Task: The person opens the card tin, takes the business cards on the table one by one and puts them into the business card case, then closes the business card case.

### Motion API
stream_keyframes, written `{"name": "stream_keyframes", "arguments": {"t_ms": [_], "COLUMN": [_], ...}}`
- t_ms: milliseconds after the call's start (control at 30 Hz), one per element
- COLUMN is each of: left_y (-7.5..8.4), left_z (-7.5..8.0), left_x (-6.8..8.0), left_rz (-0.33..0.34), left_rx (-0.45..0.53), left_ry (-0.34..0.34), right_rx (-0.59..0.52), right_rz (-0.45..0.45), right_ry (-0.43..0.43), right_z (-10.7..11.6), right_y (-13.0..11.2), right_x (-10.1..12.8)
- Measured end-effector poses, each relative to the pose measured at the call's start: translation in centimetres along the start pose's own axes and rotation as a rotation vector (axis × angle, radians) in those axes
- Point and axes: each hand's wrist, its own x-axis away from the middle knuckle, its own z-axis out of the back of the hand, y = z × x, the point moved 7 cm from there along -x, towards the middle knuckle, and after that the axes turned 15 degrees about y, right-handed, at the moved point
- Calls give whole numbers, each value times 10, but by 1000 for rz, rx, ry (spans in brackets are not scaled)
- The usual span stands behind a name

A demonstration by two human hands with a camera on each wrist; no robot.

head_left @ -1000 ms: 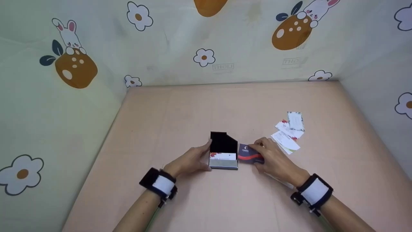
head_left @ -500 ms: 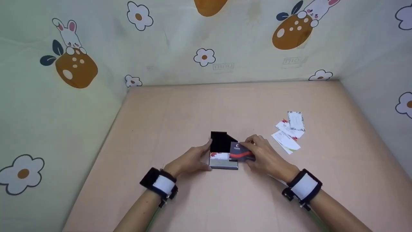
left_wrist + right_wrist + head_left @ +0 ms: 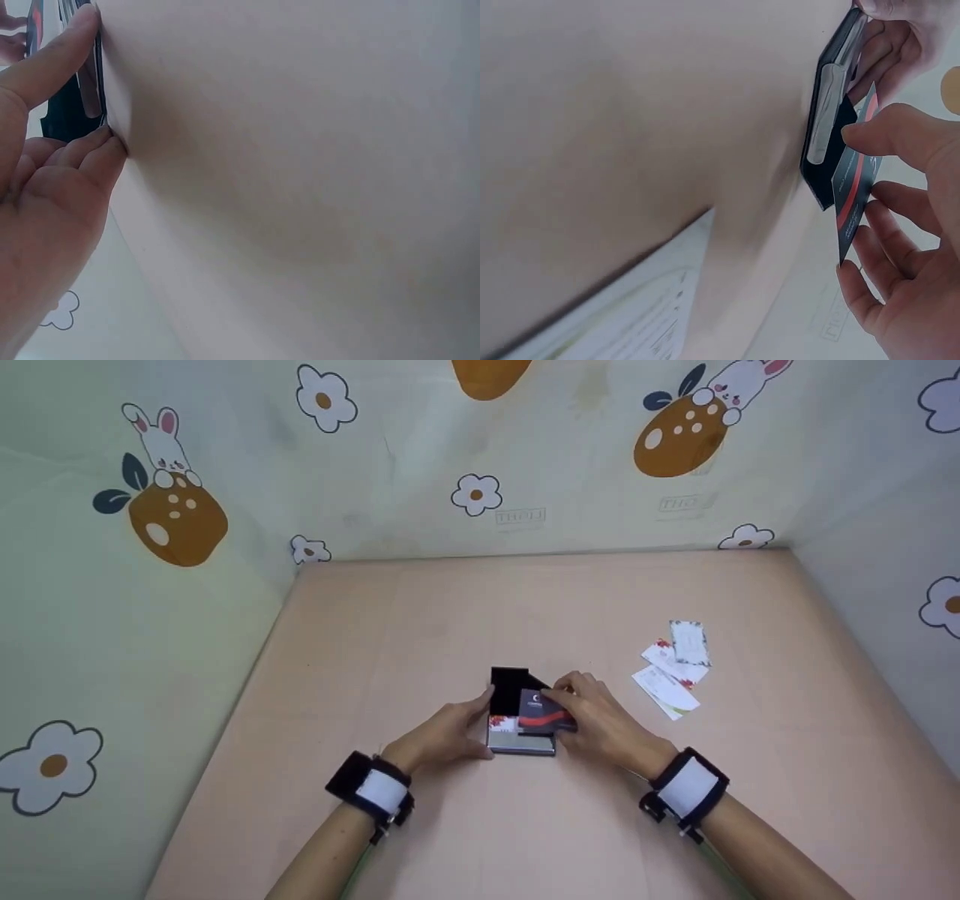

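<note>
Dark red-striped card (image 3: 541, 717) pinched in right hand (image 3: 604, 727) over open card case (image 3: 519, 712), left hand (image 3: 444, 735) gripping its side.

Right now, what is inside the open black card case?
The card case holds a white card with red print; the dark card with a red swoosh, pinched by the right hand, covers the rest of it.

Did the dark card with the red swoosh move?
Yes. The dark card in the right hand slid left, from beside the open card case to over it; the case stayed put.
</note>
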Motion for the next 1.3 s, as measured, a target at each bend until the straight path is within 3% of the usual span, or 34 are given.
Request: {"name": "stream_keyframes", "arguments": {"t_ms": [233,467,800,1300], "left_y": [-1,-4,0,-1], "left_z": [-1,0,1,0], "left_x": [-1,1,1,1], "left_rz": [22,35,-27,8], "left_rx": [3,17,15,13], "left_ry": [-5,-3,4,3], "right_rx": [-20,-39,-37,-53], "right_rz": [57,52,102,37], "right_ry": [-14,-41,-57,-177], "right_z": [-9,-19,-24,-34], "right_y": [-11,-20,-20,-13], "right_x": [-7,-14,-19,-29]}}
